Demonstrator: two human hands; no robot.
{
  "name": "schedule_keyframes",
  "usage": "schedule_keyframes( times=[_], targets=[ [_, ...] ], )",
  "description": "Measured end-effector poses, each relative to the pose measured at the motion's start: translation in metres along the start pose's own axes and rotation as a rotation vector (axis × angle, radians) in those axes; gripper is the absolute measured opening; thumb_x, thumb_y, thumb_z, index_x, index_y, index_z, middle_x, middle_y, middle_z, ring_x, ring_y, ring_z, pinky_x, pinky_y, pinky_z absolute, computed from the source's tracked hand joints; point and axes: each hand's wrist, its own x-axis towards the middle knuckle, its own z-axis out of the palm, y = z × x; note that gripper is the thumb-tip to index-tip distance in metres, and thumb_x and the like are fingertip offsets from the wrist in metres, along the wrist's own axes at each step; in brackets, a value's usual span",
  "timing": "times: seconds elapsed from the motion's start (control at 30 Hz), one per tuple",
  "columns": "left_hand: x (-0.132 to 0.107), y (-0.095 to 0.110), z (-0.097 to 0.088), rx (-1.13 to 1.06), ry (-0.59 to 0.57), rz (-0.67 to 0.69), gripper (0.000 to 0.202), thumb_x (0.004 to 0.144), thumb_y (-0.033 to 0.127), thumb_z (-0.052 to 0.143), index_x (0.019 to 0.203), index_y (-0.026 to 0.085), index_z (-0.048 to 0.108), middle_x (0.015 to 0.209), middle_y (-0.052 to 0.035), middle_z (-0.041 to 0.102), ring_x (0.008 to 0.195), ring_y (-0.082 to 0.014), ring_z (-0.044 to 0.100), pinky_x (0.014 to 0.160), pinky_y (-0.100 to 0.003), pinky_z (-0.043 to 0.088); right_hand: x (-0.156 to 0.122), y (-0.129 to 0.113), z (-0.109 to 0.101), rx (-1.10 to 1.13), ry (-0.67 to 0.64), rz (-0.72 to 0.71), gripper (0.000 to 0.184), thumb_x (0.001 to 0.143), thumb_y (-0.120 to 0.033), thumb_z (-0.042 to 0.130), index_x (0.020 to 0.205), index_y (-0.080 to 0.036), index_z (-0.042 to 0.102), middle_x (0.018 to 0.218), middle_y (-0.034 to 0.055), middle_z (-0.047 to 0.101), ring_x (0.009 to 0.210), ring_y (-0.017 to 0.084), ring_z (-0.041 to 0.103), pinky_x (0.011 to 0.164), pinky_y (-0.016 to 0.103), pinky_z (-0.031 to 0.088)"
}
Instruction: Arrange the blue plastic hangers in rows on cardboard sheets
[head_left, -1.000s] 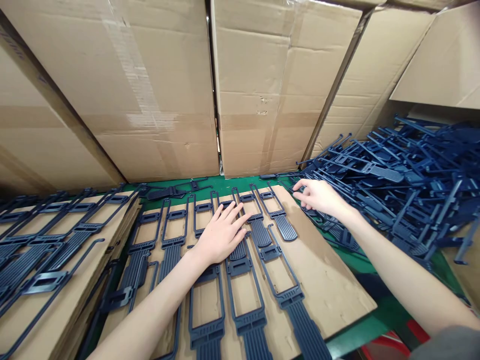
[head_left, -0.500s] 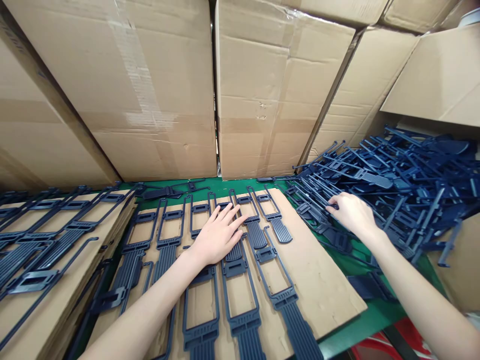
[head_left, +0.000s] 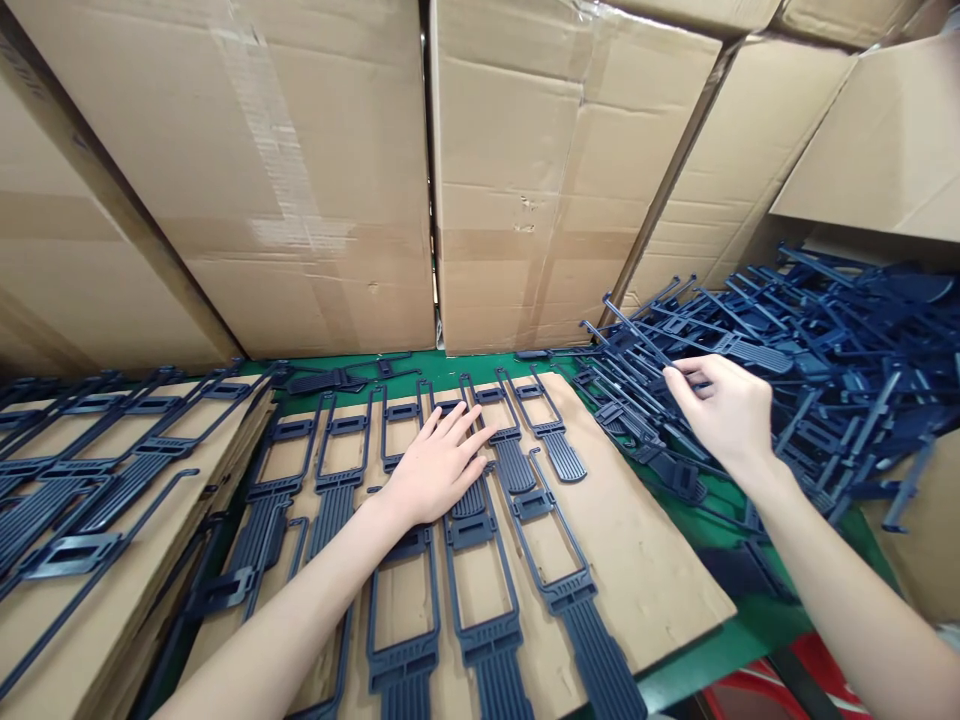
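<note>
My left hand point(head_left: 439, 465) lies flat with fingers spread on dark blue plastic frames laid out in rows. Each frame has two long thin bars, a slotted crosspiece and a ribbed paddle; one ribbed frame point(head_left: 562, 452) lies to the right of that hand. Under my left hand some of the parts are hidden. At the edge of the heap, my right hand point(head_left: 724, 415) is closed in a pinch on a dark blue plastic frame point(head_left: 634, 328). Its bars stick out up and left from my fingers, and the rest is hidden behind the hand.
A cardboard sheet point(head_left: 637, 560) on the green table point(head_left: 697, 665) bears the rows. At left, a stack of cardboard sheets point(head_left: 161, 540) carries more frames. A tangled heap of frames point(head_left: 847, 340) fills the right, by an open carton point(head_left: 877, 140). Large cardboard boxes point(head_left: 315, 180) wall off the back.
My right hand has risen slightly and moved a little right, and the bars of a frame now stand up out of the heap from its fingers. My left hand stays in place.
</note>
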Motion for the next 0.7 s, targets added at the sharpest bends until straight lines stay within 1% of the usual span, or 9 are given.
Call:
schedule_keyframes(
  times=[0.07,0.13,0.2,0.27,0.37,0.47,0.57,0.7],
  targets=[
    [0.0,0.0,0.0,0.002,-0.008,0.0,0.048,0.099,0.045,0.027,0.139,0.026,0.043,0.152,-0.0064,0.032,0.142,-0.0266,0.023,0.115,-0.05,0.018,-0.005,-0.014,-0.011,0.159,-0.047,0.086,0.027,0.085,-0.044,0.056,0.089,-0.019,0.066,0.081,0.0068,0.068,0.069,0.02,0.064,0.067,0.032,0.053],
    [0.0,0.0,0.0,0.007,-0.015,0.002,0.048,0.099,0.044,0.026,0.14,0.026,0.042,0.152,-0.0065,0.031,0.142,-0.0261,0.022,0.115,-0.049,0.018,-0.015,-0.024,-0.022,0.325,-0.138,0.18,0.028,0.08,-0.047,0.062,0.088,-0.021,0.067,0.079,0.0058,0.069,0.068,0.021,0.065,0.065,0.032,0.055],
    [0.001,0.0,0.0,0.007,-0.009,0.005,0.047,0.099,0.044,0.025,0.14,0.027,0.041,0.152,-0.0059,0.032,0.142,-0.0252,0.022,0.115,-0.049,0.018,-0.029,-0.03,-0.03,0.452,-0.227,0.262,0.029,0.075,-0.05,0.067,0.086,-0.023,0.067,0.082,0.0057,0.07,0.071,0.022,0.066,0.066,0.033,0.056],
    [0.001,0.0,0.001,0.001,0.0,0.007,0.047,0.099,0.045,0.025,0.14,0.028,0.041,0.152,-0.0048,0.031,0.142,-0.0249,0.023,0.115,-0.048,0.017,-0.047,-0.031,-0.036,0.53,-0.303,0.333,0.033,0.072,-0.052,0.07,0.088,-0.023,0.067,0.084,0.006,0.07,0.073,0.022,0.067,0.068,0.033,0.057],
    [0.001,0.0,0.002,-0.004,0.003,0.007,0.047,0.099,0.044,0.026,0.14,0.028,0.041,0.152,-0.0043,0.031,0.142,-0.0253,0.022,0.116,-0.049,0.016,-0.075,-0.028,-0.042,0.585,-0.411,0.429,0.04,0.07,-0.054,0.071,0.093,-0.022,0.066,0.08,0.0061,0.07,0.072,0.021,0.067,0.067,0.03,0.057],
    [0.001,0.0,0.001,-0.003,-0.009,0.005,0.046,0.099,0.042,0.027,0.14,0.027,0.042,0.152,-0.0056,0.031,0.142,-0.0256,0.021,0.116,-0.049,0.016,-0.1,-0.026,-0.046,0.603,-0.487,0.522,0.043,0.07,-0.056,0.071,0.095,-0.022,0.065,0.08,0.007,0.07,0.073,0.021,0.067,0.065,0.028,0.056],
    [0.002,0.001,0.0,-0.012,-0.006,0.006,0.046,0.099,0.042,0.028,0.14,0.026,0.042,0.152,-0.0063,0.032,0.142,-0.0262,0.022,0.115,-0.049,0.016,-0.118,-0.025,-0.05,0.624,-0.516,0.588,0.043,0.071,-0.055,0.071,0.097,-0.021,0.063,0.083,0.0075,0.07,0.077,0.022,0.067,0.068,0.028,0.056],
    [0.002,-0.001,0.001,-0.012,0.006,0.012,0.046,0.099,0.043,0.027,0.14,0.027,0.042,0.152,-0.0054,0.032,0.142,-0.0257,0.022,0.116,-0.048,0.016,-0.132,-0.03,-0.052,0.657,-0.521,0.642,0.04,0.074,-0.053,0.069,0.099,-0.022,0.061,0.085,0.007,0.07,0.077,0.022,0.067,0.067,0.027,0.055]
  ],
)
